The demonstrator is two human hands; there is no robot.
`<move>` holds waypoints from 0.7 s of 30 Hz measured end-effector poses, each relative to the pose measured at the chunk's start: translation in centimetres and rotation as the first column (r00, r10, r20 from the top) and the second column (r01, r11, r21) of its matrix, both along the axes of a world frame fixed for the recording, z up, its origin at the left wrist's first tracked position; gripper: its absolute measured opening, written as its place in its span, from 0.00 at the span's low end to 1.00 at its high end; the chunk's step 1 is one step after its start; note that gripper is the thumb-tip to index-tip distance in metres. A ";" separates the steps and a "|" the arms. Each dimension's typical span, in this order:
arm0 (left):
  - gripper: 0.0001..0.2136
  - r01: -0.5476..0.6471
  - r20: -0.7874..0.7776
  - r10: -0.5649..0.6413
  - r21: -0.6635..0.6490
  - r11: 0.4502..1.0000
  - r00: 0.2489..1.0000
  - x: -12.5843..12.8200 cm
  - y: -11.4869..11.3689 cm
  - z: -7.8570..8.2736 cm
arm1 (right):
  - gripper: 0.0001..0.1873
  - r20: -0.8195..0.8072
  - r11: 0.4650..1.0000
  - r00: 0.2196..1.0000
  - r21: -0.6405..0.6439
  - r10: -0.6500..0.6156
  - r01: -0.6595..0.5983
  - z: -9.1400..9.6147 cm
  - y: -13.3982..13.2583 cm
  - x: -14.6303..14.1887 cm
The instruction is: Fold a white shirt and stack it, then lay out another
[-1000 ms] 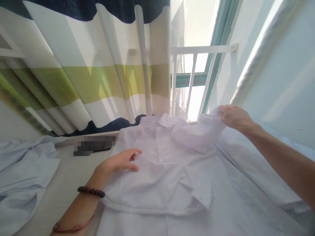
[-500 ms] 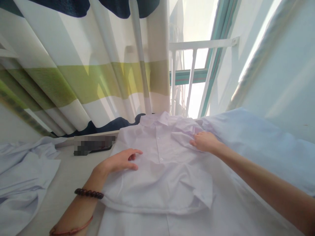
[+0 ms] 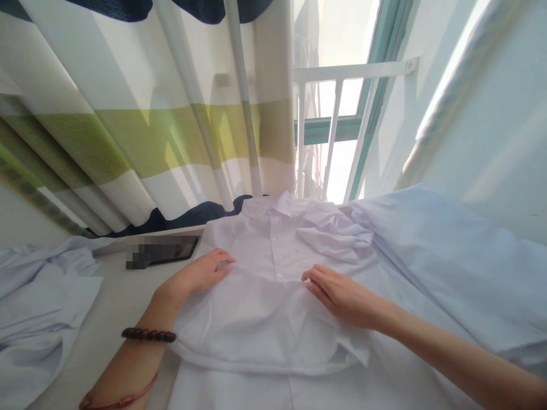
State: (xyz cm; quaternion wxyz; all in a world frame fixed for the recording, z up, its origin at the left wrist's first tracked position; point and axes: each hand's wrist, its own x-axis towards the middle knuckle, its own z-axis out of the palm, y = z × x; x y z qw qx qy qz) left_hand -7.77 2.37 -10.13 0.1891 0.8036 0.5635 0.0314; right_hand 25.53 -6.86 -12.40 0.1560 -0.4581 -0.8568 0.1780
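Observation:
A white button-up shirt (image 3: 265, 307) lies front-up on the surface, collar toward the window. Its right sleeve (image 3: 337, 230) is folded in across the chest. My left hand (image 3: 200, 274) lies flat and open on the shirt's left side. My right hand (image 3: 337, 293) rests flat on the middle of the shirt, just right of the button line, fingers stretched out together. Neither hand holds anything. A dark bead bracelet and a red cord circle my left wrist.
A pale blue cloth (image 3: 448, 256) lies heaped to the right and more pale cloth (image 3: 38, 307) at the left. A dark flat object (image 3: 162, 250) sits behind my left hand. A striped curtain (image 3: 149, 125) and a window with white railing (image 3: 342, 114) stand behind.
My right hand let go of the sleeve, leaving it folded across the chest, then slid down to the shirt's middle. My left hand has shifted slightly left.

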 end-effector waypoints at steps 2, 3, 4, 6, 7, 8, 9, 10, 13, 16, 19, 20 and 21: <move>0.19 -0.027 -0.003 0.027 0.005 1.000 1.000 -0.1 0.1 0.2 | 0.22 -0.038 0.992 0.997 0.107 -0.062 0.065 -1.1 1.3 1.5; 0.19 -0.032 -0.001 0.032 -0.001 0.999 0.999 -0.2 0.1 0.2 | 0.22 -0.022 0.984 0.994 0.142 -0.107 0.109 -1.8 1.9 2.2; 0.19 -0.031 0.006 0.031 -0.012 0.999 0.999 -0.4 0.2 0.2 | 0.23 0.014 0.978 0.991 0.162 -0.134 0.130 -2.4 2.5 2.8; 0.20 -0.024 0.036 0.026 -0.036 0.999 0.999 -0.7 0.2 0.1 | 0.26 0.107 0.967 0.974 0.182 -0.199 0.177 -3.6 3.2 4.0; 0.20 -0.024 0.052 0.027 -0.045 0.999 0.998 -0.8 0.3 0.1 | 0.28 0.157 0.957 0.956 0.197 -0.247 0.215 -4.0 3.4 4.5; 0.19 -0.029 0.064 0.032 -0.049 0.998 0.997 -0.9 0.3 0.0 | 0.30 0.203 0.938 0.928 0.220 -0.311 0.267 -4.3 3.6 4.9; 0.19 -0.037 0.073 0.040 -0.049 0.998 0.997 -1.0 0.3 0.0 | 0.32 0.243 0.913 0.892 0.249 -0.382 0.323 -4.4 3.6 5.3; 0.18 -0.043 0.078 0.047 -0.049 0.998 0.996 -1.1 0.3 0.0 | 0.34 0.272 0.882 0.850 0.282 -0.451 0.378 -4.4 3.7 5.5; 0.18 -0.046 0.060 0.049 -0.058 0.997 0.997 -1.2 0.3 0.2 | 0.33 0.315 0.840 0.791 0.346 -0.524 0.419 -3.6 3.8 5.6; 0.15 -0.007 -0.088 0.013 0.066 0.998 0.996 -0.1 0.0 0.7 | 0.24 0.273 0.902 0.881 0.313 -0.386 0.298 -2.3 4.4 4.5; 0.17 0.082 -0.176 -0.032 0.285 0.955 0.984 3.2 -0.9 0.6 | 0.21 0.174 0.977 0.971 0.168 -0.164 0.135 -0.9 5.6 3.3; 0.17 0.140 -0.153 -0.095 0.320 0.937 0.984 4.8 -1.2 0.5 | 0.21 0.155 0.988 0.982 0.121 -0.111 0.093 -0.5 6.2 3.0; 0.16 0.207 -0.128 -0.174 0.323 0.924 0.976 6.5 -1.6 0.2 | 0.21 0.150 0.994 0.986 0.086 -0.077 0.065 0.0 6.8 2.9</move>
